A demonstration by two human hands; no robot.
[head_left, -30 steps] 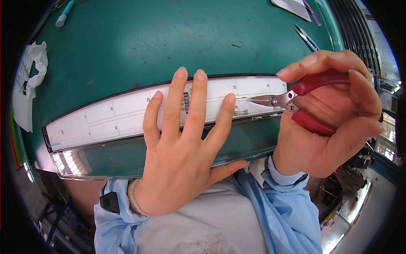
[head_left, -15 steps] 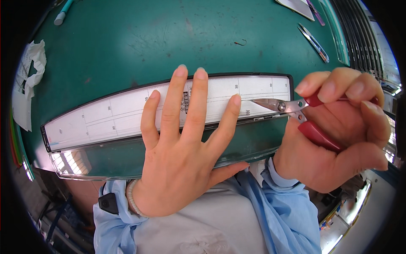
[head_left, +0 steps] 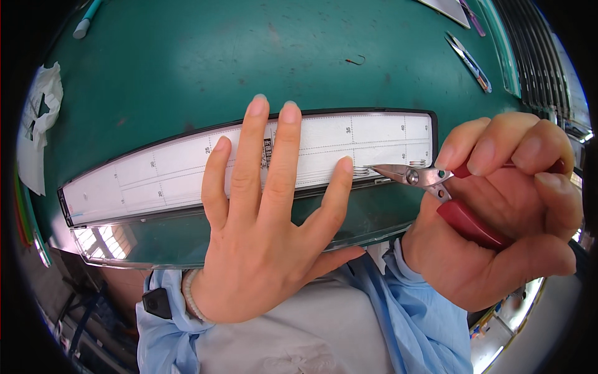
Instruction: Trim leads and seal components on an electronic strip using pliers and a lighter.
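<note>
A long, slim black-edged case lies before me, its white printed lining (head_left: 386, 128) facing up and its clear lid (head_left: 168, 243) folded toward me. My left hand (head_left: 261, 243) is laid over the middle of the lining with its fingers spread. In my right hand (head_left: 523, 206) are small red-handled scissors (head_left: 430, 177), the handles apart in my fingers. Their blade tips point left, close to my left index fingertip and beside some thin dark hook-like shapes (head_left: 362, 171) along the near edge. Whether the tips touch anything is too fine to see.
On the green tabletop (head_left: 187, 68), a small brown curved hook-like piece (head_left: 356, 60) lies beyond the case. Thread snips (head_left: 469, 62) rest at the far right. Crumpled white paper (head_left: 47, 118) is at the left edge, and a teal tube-like tool (head_left: 86, 20) at the far left.
The scissors and my right hand have come slightly nearer to me. My left index fingertip has also drawn down toward the case's near edge. The view has shifted slightly.
</note>
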